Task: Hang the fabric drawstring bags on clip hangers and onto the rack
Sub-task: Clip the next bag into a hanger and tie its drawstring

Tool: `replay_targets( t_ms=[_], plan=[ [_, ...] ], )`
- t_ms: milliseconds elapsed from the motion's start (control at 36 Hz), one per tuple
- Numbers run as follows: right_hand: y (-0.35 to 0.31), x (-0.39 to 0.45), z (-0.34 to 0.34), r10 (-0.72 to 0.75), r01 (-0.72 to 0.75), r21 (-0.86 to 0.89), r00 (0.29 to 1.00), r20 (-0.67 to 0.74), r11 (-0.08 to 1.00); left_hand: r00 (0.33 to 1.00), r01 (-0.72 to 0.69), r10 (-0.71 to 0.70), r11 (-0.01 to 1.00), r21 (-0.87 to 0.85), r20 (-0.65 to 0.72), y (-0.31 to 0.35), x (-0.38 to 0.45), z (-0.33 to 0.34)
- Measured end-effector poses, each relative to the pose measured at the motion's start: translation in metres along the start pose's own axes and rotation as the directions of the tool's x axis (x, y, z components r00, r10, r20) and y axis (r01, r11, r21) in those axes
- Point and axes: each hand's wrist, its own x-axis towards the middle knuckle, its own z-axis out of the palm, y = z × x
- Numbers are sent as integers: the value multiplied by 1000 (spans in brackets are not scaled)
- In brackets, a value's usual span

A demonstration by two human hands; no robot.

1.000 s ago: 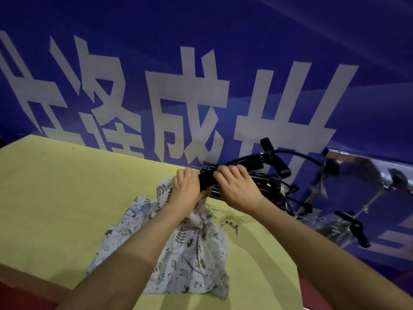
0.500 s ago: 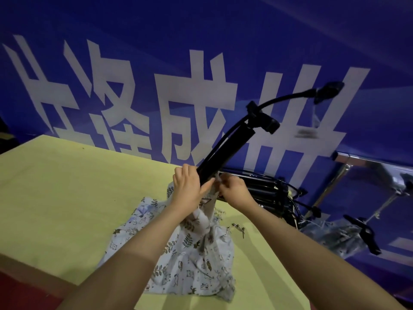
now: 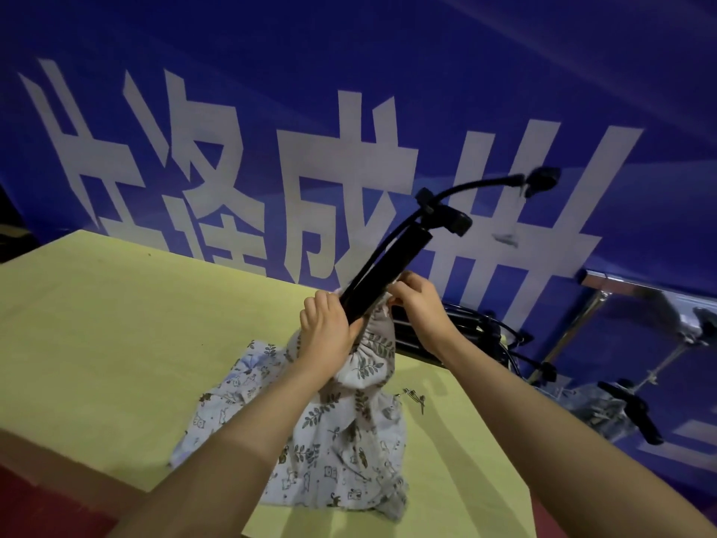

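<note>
Both hands meet at the lower end of a black clip hanger (image 3: pixel 392 262), which tilts up and to the right above a yellow bench (image 3: pixel 116 324). On the left hand (image 3: pixel 328 337), the grip curls around the hanger's bar together with the gathered top of a leaf-printed drawstring bag (image 3: pixel 368 357); on the right hand (image 3: pixel 417 304), the grip pinches the bag's edge right where it meets the hanger. This bag is lifted off the bench, and more printed fabric (image 3: pixel 333 464), likely further bags, lies heaped beneath it. The step in hand appears to be fastening the bag's mouth into a clip. Next, the fabric probably needs seating fully in the clip, and then the hanger must go to the metal rack (image 3: pixel 640 293) at right. The clip itself is hidden behind the fingers, so whether it has closed on the cloth cannot be told. A tangle of spare hangers (image 3: pixel 481 335) behind the right wrist is dark and hard to separate, and the rack is cut off by the frame edge.
</note>
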Motion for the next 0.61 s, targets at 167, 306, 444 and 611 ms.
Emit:
replay_targets(
  t_ms=[167,306,444,611],
  plan=[
    [8,3,-4,-39,29,-113,995,-93,993,992,-116,117,993,-26,44,1,3,-5],
    [12,1,-4,-109,73,-354,990,-84,932,969,-129,198,913,-386,144,-3,5,-15],
    [24,-6,-2,-83,47,-447,995,-61,893,984,-47,125,871,-490,128,-7,8,-27],
    [41,-7,8,-56,54,-579,998,15,814,989,-124,145,839,-530,-2,-7,8,-36]
  ],
)
